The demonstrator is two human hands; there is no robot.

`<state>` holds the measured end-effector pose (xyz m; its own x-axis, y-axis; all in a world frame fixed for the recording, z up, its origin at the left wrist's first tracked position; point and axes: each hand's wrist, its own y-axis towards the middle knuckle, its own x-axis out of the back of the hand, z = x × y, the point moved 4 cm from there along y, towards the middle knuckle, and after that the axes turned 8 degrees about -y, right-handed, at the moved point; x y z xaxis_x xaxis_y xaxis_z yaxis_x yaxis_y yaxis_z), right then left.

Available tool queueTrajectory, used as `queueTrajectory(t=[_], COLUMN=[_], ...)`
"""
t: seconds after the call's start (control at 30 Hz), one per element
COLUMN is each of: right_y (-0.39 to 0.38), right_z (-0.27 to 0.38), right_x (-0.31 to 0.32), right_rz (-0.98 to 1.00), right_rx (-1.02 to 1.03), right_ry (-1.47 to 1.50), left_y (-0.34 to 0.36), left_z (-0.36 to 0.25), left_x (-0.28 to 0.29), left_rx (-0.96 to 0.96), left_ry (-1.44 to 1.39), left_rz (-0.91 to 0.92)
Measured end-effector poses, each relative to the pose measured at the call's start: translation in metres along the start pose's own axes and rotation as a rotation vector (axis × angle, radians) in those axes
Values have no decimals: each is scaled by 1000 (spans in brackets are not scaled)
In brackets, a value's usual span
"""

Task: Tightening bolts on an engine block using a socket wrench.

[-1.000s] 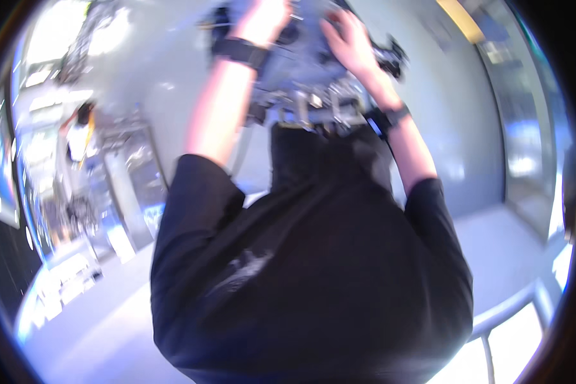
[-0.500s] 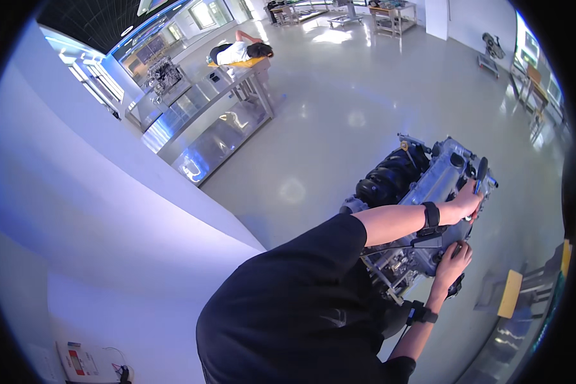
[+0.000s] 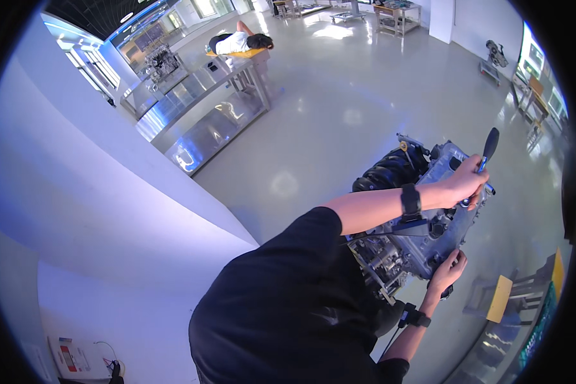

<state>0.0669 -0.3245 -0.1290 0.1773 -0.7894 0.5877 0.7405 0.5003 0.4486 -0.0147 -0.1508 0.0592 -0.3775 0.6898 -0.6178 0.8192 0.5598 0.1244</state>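
Note:
A metal engine (image 3: 422, 246) with a silver-grey cover and a black ribbed manifold (image 3: 390, 171) lies beneath my hands. My left hand (image 3: 465, 182) is closed around a ratchet wrench (image 3: 491, 142). The wrench's black handle sticks up past my fingers, and its metal head is low against the engine cover near the far right edge. Lower down, my right hand (image 3: 448, 271) is at the engine's near right edge with its fingers bent in. Whatever is between those fingers is hidden. Black bands circle both wrists.
A steel workbench (image 3: 205, 137) stands at the far left, where a person (image 3: 240, 43) leans on its end. Another engine (image 3: 161, 63) stands beyond. A white curved wall (image 3: 141, 185) fills the left. At lower right is a yellow-topped stool (image 3: 499, 299).
My left hand has risen slightly, and the wrench handle has swung up and to the right. My right hand has shifted down a little along the engine's edge.

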Motion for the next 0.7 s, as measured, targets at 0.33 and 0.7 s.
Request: queueTrajectory(t=[0.33, 0.7], right_y=[-28, -54], right_z=[-11, -3], right_x=[11, 46], right_rz=[-106, -81], right_rx=[-154, 152], right_ry=[114, 50], left_y=[-19, 9], left_z=[-12, 28], left_x=[70, 48], left_rx=[89, 141], left_ry=[119, 60], left_rz=[-224, -38])
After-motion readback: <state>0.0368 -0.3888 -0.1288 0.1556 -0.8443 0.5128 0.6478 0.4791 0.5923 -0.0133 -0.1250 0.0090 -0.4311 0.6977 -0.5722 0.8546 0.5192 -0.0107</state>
